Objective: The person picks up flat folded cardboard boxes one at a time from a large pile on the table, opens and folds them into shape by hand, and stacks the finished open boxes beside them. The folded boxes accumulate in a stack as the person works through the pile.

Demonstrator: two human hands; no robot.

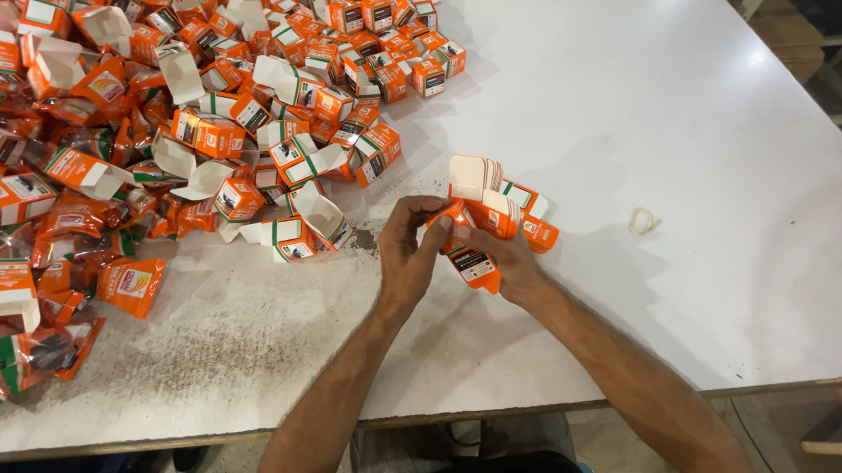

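Near the middle of the white table (626, 111), a bundle of small orange cartons (485, 214) is held just above the surface by both hands. Fingers of the left hand (408, 256) are closed on the bundle's left end, thumb on top. The right hand (504, 261) is wrapped under and around the lower cartons, fingers gripping. White flaps of the top cartons are seen standing open. Just beside the bundle, to the right, a loose rubber band (643, 220) is noted lying on the table. Across the left part of the table, a large heap of orange cartons and pouches (147, 136) is spread, many cartons with flaps open.
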